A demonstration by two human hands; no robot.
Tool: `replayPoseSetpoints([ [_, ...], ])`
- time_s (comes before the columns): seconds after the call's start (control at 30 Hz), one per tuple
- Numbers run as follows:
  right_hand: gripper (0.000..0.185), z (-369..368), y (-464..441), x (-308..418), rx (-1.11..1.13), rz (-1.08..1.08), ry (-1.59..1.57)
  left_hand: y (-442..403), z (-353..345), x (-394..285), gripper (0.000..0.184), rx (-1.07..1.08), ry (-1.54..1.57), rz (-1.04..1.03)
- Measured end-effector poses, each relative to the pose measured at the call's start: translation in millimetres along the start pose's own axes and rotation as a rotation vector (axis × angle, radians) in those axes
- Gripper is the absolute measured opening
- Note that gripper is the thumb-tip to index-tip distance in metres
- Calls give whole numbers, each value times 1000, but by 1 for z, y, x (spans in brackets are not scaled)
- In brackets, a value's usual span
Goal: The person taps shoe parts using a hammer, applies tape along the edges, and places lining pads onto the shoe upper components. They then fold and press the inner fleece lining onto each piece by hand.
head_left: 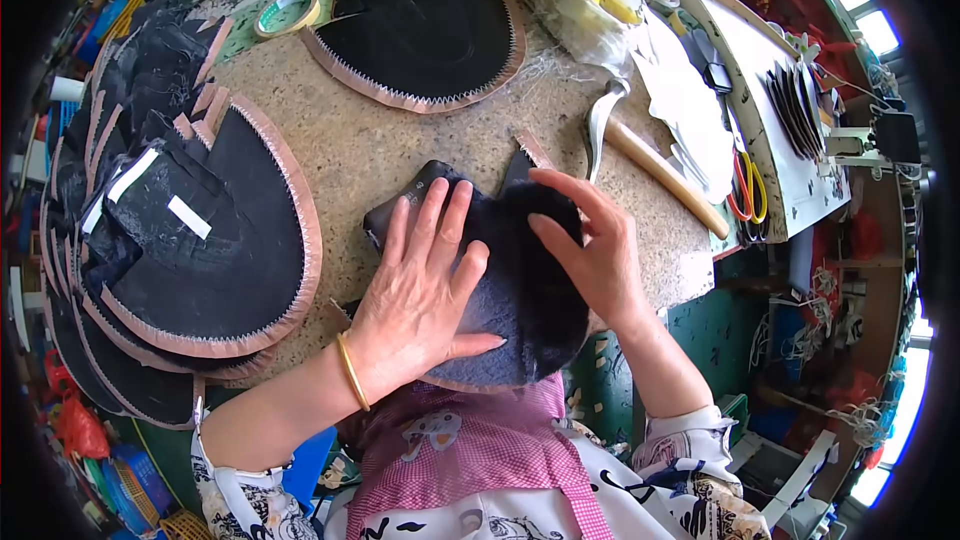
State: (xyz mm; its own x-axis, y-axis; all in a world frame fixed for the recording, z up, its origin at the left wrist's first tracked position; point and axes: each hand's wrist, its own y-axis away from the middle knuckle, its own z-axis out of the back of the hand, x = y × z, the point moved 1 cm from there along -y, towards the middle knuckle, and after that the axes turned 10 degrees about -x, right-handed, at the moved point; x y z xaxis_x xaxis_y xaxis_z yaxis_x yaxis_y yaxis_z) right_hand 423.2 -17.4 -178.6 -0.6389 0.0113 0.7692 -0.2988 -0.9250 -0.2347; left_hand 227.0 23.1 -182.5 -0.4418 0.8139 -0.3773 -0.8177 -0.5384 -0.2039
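A black fuzzy material piece [505, 325] with a rounded lower edge lies at the near side of the speckled worktable [350, 145]. My left hand [410, 305] presses flat on its left part, fingers stretched out. A smooth black flap [395, 218] shows beyond those fingertips. Over the right part of the piece curves my right hand [607, 260], thumb and forefinger apart, its other fingers partly hidden. A narrow tan-edged strip [533, 150] sticks out just past the right hand.
Black panels [235, 255] with tan zigzag-stitched edging are piled at left; a similar panel [430, 40] lies at the far side. A wooden-handled hammer [665, 175] is on the right, with scissors [745, 185] beyond. A tape roll [286, 15] and plastic bag [585, 35] lie farther back.
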Motion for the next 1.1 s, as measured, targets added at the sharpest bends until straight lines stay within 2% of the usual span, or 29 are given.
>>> replayPoseSetpoints([
  [0.17, 39, -7, -12, 6, -7, 71, -107, -3, 4, -4, 70, 23, -37, 0],
  [0.2, 35, -8, -7, 1, -51, 198, -80, -8, 5, -4, 50, -65, -44, 7],
  [0.23, 32, -8, -1, -2, -98, 321, -54, -14, 2, 2, 40, -159, 36, 38],
  [0.3, 35, -7, 13, 1, -98, 364, -47, -28, 3, 14, 16, -351, 230, 84],
  [0.4, 38, -10, 28, 0, -97, 373, -57, -48, 0, 27, 14, -308, 764, 387],
  [0.43, 38, -11, 31, -3, -74, 390, -81, -52, -2, 28, 14, -290, 763, 384],
  [0.5, 38, -10, 33, -10, -26, 454, -104, -58, -3, 26, 14, -99, 713, 213],
  [0.6, 40, -9, 31, -9, -132, 407, -112, -61, -1, 24, 13, -58, 582, 96],
  [0.63, 40, -6, 28, -6, -195, 373, -20, -62, 1, 24, 13, -37, 560, 56],
  [0.73, 39, -5, 28, -12, -186, 266, -38, -61, 0, 24, 17, -43, 609, 54],
  [0.8, 37, -7, 29, -16, -201, 260, -49, -63, 1, 22, 18, -56, 626, 33],
  [0.9, 37, -7, 30, -17, -179, 295, -46, -66, 3, 20, 16, -3, 628, 113],
  [0.97, 35, -7, 30, -17, -175, 281, -28, -69, 4, 27, 12, 6, 661, -32],
  [1.03, 35, -8, 30, -12, -193, 255, 25, -70, 10, 30, 7, -26, 981, 429],
  [1.1, 35, -11, 29, -7, -208, 233, 77, -82, 10, 39, 5, -29, 1061, 493],
])
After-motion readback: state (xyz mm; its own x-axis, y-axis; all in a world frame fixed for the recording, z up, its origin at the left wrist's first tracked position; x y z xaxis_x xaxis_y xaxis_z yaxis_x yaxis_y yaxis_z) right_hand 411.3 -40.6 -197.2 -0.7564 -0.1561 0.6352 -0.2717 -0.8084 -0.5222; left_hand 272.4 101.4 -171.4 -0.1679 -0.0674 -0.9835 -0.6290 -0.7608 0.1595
